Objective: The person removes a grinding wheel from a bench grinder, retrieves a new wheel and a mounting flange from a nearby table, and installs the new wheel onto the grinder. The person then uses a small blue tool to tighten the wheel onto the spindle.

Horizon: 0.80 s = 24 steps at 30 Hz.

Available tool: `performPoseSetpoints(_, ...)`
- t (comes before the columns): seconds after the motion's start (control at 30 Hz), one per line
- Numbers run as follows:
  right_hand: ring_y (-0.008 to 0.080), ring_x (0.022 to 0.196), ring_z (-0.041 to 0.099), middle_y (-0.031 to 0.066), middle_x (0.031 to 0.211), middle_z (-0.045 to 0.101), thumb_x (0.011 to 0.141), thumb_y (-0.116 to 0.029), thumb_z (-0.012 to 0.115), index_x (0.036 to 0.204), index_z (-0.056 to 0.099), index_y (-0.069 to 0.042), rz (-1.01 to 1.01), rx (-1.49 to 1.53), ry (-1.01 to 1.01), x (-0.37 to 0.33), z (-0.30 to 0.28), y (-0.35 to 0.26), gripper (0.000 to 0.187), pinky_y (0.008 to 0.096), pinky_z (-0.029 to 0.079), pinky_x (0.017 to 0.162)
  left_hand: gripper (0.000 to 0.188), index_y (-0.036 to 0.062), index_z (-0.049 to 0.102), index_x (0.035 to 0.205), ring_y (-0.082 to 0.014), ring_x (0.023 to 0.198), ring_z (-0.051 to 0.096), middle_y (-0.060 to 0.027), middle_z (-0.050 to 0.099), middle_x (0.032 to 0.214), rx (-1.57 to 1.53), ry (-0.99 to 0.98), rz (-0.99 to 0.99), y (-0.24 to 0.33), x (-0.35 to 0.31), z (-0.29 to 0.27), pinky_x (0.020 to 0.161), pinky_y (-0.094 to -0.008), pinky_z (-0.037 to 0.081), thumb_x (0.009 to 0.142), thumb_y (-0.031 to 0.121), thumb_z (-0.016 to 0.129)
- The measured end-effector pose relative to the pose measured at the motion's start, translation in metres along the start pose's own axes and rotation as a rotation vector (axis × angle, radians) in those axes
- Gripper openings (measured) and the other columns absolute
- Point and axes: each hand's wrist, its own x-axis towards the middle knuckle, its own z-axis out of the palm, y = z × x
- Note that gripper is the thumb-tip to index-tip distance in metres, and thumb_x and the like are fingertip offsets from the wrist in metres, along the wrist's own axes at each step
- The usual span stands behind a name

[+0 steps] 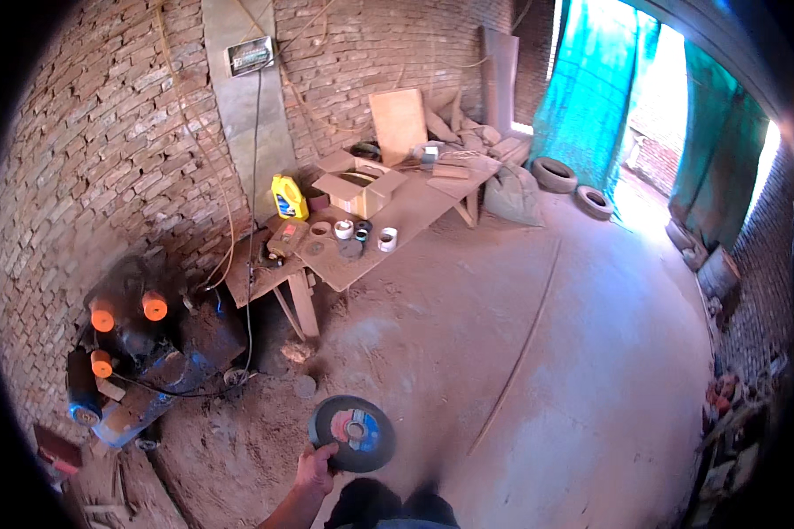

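Note:
My left hand (315, 467) comes up from the lower edge and grips a round dark cutting disc (353, 432) by its lower left rim. The disc has a red and blue label around its centre hole and is held flat-on toward the camera, above the dusty floor. My right hand is not in view. To the left stands a blue machine (132, 353) with orange knobs and a black cable, against the brick wall.
A wooden workbench (415, 212) farther back carries an open cardboard box (362, 187), a yellow jug (288, 197), tape rolls and discs. Two tyres (573, 187) lie by teal curtains (591, 88) at a bright doorway. Clutter lines the right wall.

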Motion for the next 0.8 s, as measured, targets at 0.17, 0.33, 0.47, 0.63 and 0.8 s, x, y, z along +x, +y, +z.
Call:
performPoseSetpoints(0.17, 0.0264, 0.080, 0.065, 0.0173, 0.100, 0.063, 0.092, -0.029, 0.057, 0.121, 0.046, -0.003, -0.099, -0.272, 0.108, 0.142, 0.195, -0.269, 0.040, 0.0397, 0.057, 0.061, 0.030, 0.0061, 0.057, 0.105, -0.0226, 0.073, 0.063, -0.0094, 0.064, 0.089, -0.036, 0.097, 0.109, 0.051, 0.043, 0.062, 0.057, -0.0346, 0.050, 0.076, 0.003, 0.060)
performPoseSetpoints(0.33, 0.0223, 0.066, 0.061, 0.0120, 0.085, 0.060, 0.093, -0.024, 0.052, 0.109, 0.050, -0.006, -0.170, -0.159, 0.037, 0.236, 0.293, -0.360, 0.024, 0.0331, 0.052, 0.054, 0.027, 0.0077, 0.058, 0.102, -0.0179, 0.065, 0.061, -0.0059, 0.065, 0.085, -0.052, 0.182, 0.117, 0.062, 0.156, 0.078, 0.044, -0.0297, 0.045, 0.075, 0.005, 0.061)
performPoseSetpoints(0.47, 0.0240, 0.076, 0.064, 0.0144, 0.097, 0.064, 0.092, -0.028, 0.053, 0.115, 0.053, -0.005, 0.068, -0.283, -0.262, 0.313, 0.244, -0.299, 0.032, 0.0383, 0.054, 0.068, 0.027, 0.0069, 0.058, 0.102, -0.0173, 0.060, 0.060, -0.0057, 0.065, 0.083, 0.097, 0.228, 0.228, 0.089, 0.228, 0.111, 0.042, -0.0284, 0.043, 0.075, 0.006, 0.061)
performPoseSetpoints(0.63, 0.0278, 0.097, 0.060, 0.0150, 0.111, 0.060, 0.090, -0.029, 0.058, 0.123, 0.049, -0.006, 0.111, -0.730, -0.270, 0.291, 0.384, -0.281, 0.042, 0.0418, 0.050, 0.084, 0.036, 0.0082, 0.055, 0.112, -0.0226, 0.076, 0.064, -0.0077, 0.063, 0.095, -0.003, 0.361, 0.033, 0.146, 0.280, 0.138, 0.056, -0.0344, 0.052, 0.076, 0.005, 0.058)
performPoseSetpoints(0.8, 0.0247, 0.092, 0.060, 0.0132, 0.106, 0.060, 0.090, -0.026, 0.059, 0.116, 0.052, -0.005, 0.530, -0.487, -0.066, 0.413, 0.452, -0.332, 0.034, 0.0385, 0.050, 0.079, 0.032, 0.0055, 0.058, 0.106, -0.0181, 0.063, 0.063, -0.0069, 0.065, 0.085, -0.123, 0.453, 0.092, 0.191, 0.345, 0.198, 0.046, -0.0301, 0.049, 0.074, 0.003, 0.058)
